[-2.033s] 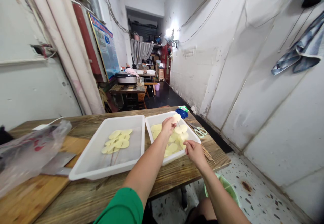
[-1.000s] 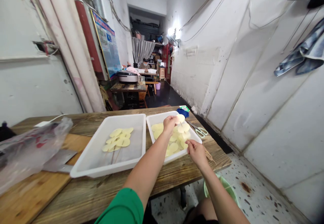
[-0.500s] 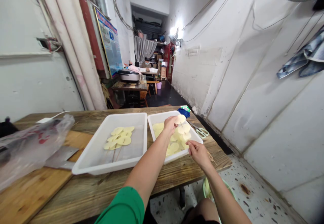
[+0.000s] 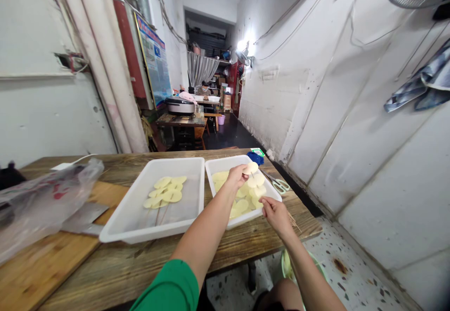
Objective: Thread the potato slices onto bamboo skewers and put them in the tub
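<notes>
Over the right-hand white tray (image 4: 273, 190), my left hand (image 4: 237, 176) pinches the top slice of a skewer of thin, pale yellow potato slices (image 4: 258, 180). A bit of thin stick shows between the upper slices. My right hand (image 4: 276, 213) is closed at the lower end of this skewer, near the tray's right rim; its fingers hide most of the stick. Loose potato slices (image 4: 242, 206) lie in the tray below. In the left-hand white tray (image 4: 151, 230), skewered potato slices (image 4: 172, 195) rest flat with their sticks pointing toward me.
Green-handled scissors (image 4: 281, 185) and a blue cloth-like bundle (image 4: 255, 158) lie right of the trays. Thin sticks (image 4: 294, 222) are by my right wrist. At left are a cleaver (image 4: 82, 217), a wooden board (image 4: 49, 259) and a plastic bag (image 4: 52, 198). Another person (image 4: 204, 89) sits far back.
Hands and skewer stay almost in place, with only a very slight shift. The camera view has moved a little.
</notes>
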A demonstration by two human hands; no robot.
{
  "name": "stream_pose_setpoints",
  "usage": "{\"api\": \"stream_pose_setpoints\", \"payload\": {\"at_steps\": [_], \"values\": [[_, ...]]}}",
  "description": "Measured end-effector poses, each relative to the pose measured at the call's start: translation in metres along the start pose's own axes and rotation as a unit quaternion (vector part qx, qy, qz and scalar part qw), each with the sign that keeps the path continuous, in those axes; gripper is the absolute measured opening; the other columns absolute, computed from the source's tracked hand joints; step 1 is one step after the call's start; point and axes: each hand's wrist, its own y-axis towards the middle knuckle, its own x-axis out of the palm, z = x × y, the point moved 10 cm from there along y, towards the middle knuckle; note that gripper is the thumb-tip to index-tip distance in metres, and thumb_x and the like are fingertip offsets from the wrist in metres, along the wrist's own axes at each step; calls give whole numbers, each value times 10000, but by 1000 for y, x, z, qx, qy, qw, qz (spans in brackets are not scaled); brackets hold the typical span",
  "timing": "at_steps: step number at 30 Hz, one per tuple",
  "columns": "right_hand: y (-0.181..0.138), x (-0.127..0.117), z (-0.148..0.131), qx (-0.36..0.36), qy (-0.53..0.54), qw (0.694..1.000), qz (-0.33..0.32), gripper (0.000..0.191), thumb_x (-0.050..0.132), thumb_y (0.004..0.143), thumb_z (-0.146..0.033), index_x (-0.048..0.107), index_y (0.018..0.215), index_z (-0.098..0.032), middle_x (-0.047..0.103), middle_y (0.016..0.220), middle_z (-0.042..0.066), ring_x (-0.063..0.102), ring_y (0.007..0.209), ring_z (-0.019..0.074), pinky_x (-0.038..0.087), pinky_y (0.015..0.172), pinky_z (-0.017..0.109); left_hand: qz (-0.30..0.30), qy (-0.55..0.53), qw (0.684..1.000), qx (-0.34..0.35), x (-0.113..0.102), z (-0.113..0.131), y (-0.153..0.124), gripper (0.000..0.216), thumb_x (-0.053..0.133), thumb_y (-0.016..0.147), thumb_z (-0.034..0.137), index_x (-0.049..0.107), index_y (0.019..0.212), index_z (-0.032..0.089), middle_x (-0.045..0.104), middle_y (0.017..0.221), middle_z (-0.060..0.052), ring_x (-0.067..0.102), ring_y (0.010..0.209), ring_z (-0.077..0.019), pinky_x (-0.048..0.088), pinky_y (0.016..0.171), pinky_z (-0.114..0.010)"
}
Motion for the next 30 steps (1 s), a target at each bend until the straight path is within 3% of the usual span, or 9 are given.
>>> {"api": "stream_pose_setpoints", "payload": {"at_steps": [7, 14, 22, 30], "values": [[0, -1, -1, 3, -19, 1000, 12, 361, 437, 840, -413, 686, 756, -165, 513, 475, -11, 459, 455, 144, 351, 512, 253, -23, 5, 1000, -16, 3, -5, 3, 106, 631, 652, 100, 530, 636, 125, 504, 535, -6, 393, 426, -56, 238, 386, -179], [0, -1, -4, 0, -28, 1000, 13, 376, 430, 849, -410, 699, 826, -148, 505, 479, -15, 454, 458, 142, 349, 514, 254, -11, 31, 997, 70, 6, 15, -8, 117, 674, 632, 122, 558, 638, 118, 530, 551, -7, 462, 467, -76, 268, 406, -187], [-5, 1, -4, -1, -16, 1000, -27, 392, 424, 860, -405, 703, 869, -130, 522, 484, -13, 458, 453, 137, 357, 508, 254, 32, 53, 997, 42, 4, 16, -23, 128, 632, 656, 54, 537, 604, 122, 497, 502, 12, 405, 404, -55, 262, 393, -180], [-7, -3, -4, -8, -30, 1000, -3, 400, 425, 853, -414, 701, 886, -127, 529, 490, -6, 486, 475, 152, 369, 535, 264, 59, 49, 997, 29, -1, 14, -23, 162, 598, 655, 6, 516, 589, 128, 496, 512, 7, 418, 408, -63, 256, 385, -179]]}}
